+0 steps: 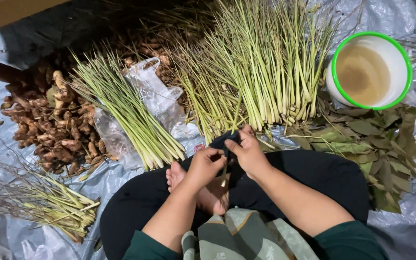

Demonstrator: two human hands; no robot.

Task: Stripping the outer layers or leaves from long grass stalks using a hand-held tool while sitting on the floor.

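Head view: left hand [204, 165] and right hand [247, 153] meeting at centre, above crossed legs and a bare foot [175, 175]. Both forearms rising from 6 o'clock, sleeves dark green. Left fingers curled shut, pinching the lower edge of a dark cloth [224, 140]; right fingers closed on the same cloth from 3 o'clock, thumb on top. A thin green stalk [237, 115] running up from the cloth toward 12 o'clock, seemingly wrapped in it.

At 12 o'clock, a big heap of lemongrass [261, 62]. At 10 o'clock, a smaller bundle [126, 110] lying over a crumpled clear plastic bag [156, 96]. At 9 o'clock, a pile of brown ginger roots [54, 125]. At 8 o'clock, dry trimmings [44, 200]. At 2 o'clock, a white bucket [369, 70] with green rim, murky water inside. At 3 o'clock, dark leaves [371, 139]. Grey plastic sheet [410, 226] under everything.
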